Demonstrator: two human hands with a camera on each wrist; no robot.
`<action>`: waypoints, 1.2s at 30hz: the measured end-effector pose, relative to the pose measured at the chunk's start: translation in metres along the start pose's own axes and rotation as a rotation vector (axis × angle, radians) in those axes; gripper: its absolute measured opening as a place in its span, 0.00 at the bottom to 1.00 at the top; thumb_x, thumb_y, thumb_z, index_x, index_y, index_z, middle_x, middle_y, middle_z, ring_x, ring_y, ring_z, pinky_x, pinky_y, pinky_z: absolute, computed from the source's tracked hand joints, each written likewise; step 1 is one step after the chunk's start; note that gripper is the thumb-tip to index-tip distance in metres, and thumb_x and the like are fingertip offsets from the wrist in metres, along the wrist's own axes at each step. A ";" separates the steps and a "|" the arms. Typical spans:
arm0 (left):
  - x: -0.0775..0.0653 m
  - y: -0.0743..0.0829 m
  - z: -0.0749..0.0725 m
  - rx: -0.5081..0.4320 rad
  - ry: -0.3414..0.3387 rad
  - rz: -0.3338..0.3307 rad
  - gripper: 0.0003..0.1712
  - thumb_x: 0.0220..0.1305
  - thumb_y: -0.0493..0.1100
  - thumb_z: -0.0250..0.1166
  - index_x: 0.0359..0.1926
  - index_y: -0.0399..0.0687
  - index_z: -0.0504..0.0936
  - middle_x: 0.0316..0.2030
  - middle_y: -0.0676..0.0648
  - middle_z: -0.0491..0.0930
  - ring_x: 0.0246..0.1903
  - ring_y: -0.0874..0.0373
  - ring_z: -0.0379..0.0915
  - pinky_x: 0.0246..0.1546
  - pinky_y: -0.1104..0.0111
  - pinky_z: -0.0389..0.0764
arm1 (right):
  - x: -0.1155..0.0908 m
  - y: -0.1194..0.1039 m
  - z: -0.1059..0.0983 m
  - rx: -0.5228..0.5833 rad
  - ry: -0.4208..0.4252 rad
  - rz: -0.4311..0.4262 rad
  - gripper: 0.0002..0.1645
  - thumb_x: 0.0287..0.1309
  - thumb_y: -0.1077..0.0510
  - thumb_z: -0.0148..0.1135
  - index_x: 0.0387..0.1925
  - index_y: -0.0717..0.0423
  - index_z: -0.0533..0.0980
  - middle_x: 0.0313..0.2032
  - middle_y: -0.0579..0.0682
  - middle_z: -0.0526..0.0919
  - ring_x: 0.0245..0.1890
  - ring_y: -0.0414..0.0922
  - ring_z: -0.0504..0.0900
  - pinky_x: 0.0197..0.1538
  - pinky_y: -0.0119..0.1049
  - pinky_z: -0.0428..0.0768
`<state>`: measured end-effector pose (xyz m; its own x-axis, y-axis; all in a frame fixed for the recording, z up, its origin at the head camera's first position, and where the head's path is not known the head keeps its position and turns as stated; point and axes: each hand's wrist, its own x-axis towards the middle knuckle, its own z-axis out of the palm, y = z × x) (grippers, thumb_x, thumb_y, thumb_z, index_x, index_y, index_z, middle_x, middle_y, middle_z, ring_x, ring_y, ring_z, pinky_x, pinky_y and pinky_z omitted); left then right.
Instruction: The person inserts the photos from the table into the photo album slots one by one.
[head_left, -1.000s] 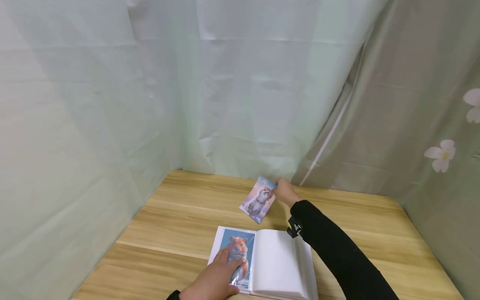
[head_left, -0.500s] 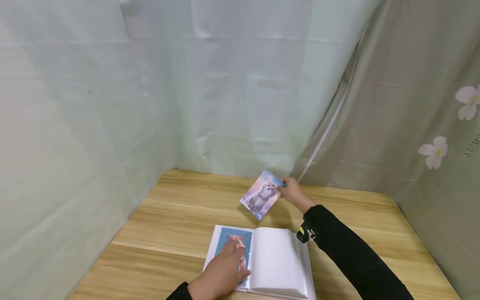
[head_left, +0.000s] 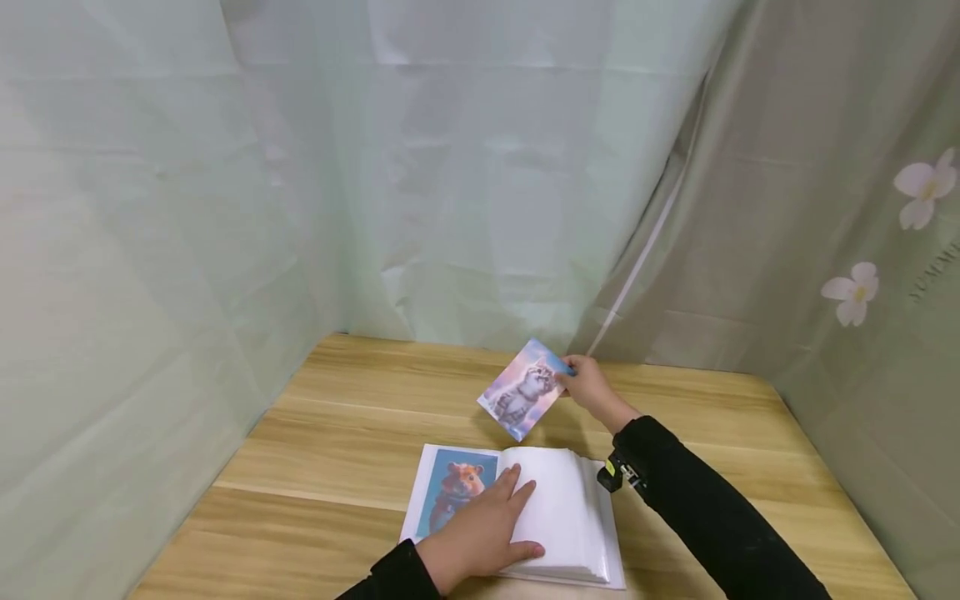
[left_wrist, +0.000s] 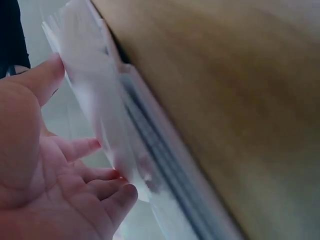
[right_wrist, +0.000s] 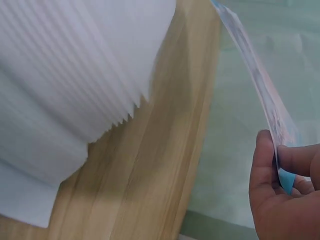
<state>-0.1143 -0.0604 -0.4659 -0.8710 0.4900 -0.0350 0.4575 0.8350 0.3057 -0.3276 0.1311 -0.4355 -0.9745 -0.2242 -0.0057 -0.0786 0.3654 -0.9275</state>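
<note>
An open photo album (head_left: 558, 508) lies near the table's front edge, blank white page on the right, hamster picture (head_left: 438, 492) on the left page. Fingers spread, my left hand (head_left: 483, 529) rests across the album's middle, and its fingertips touch the white page (left_wrist: 95, 85) in the left wrist view. Above the table beyond the album, my right hand (head_left: 596, 390) pinches a kitten photo (head_left: 525, 390) by its right corner. The right wrist view shows this photo (right_wrist: 260, 75) nearly edge-on between thumb and fingers.
The wooden table (head_left: 337, 417) has pale curtains (head_left: 465, 208) behind it and at its left. A beige flowered curtain (head_left: 787, 208) hangs at the right. A small black device (head_left: 618, 473) is strapped to the right wrist.
My left hand has moved right from the hamster picture toward the white page, its fingers spreading. The kitten photo has been lifted and turned more toward the camera in my right hand.
</note>
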 end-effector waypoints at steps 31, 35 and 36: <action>-0.001 0.005 0.007 0.101 0.059 -0.045 0.47 0.59 0.68 0.66 0.71 0.45 0.70 0.71 0.38 0.64 0.71 0.46 0.61 0.64 0.59 0.73 | -0.006 0.028 -0.001 -0.015 -0.003 0.042 0.03 0.68 0.70 0.57 0.36 0.68 0.71 0.34 0.57 0.74 0.30 0.47 0.76 0.44 0.53 0.84; -0.001 0.007 0.004 0.090 0.054 -0.046 0.47 0.59 0.68 0.66 0.71 0.45 0.70 0.71 0.38 0.63 0.71 0.45 0.60 0.64 0.58 0.72 | -0.006 0.031 -0.004 -0.027 -0.039 0.062 0.04 0.68 0.68 0.57 0.41 0.69 0.72 0.37 0.58 0.75 0.31 0.47 0.76 0.43 0.50 0.84; -0.001 0.007 0.004 0.089 0.055 -0.045 0.47 0.59 0.68 0.66 0.71 0.45 0.70 0.71 0.37 0.63 0.71 0.45 0.60 0.64 0.58 0.73 | -0.006 0.032 -0.005 -0.024 -0.046 0.063 0.05 0.68 0.68 0.58 0.42 0.70 0.73 0.39 0.59 0.75 0.31 0.46 0.76 0.43 0.49 0.84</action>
<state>-0.1092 -0.0544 -0.4678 -0.8983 0.4394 0.0064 0.4299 0.8757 0.2197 -0.3259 0.1490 -0.4633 -0.9670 -0.2413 -0.0817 -0.0228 0.4012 -0.9157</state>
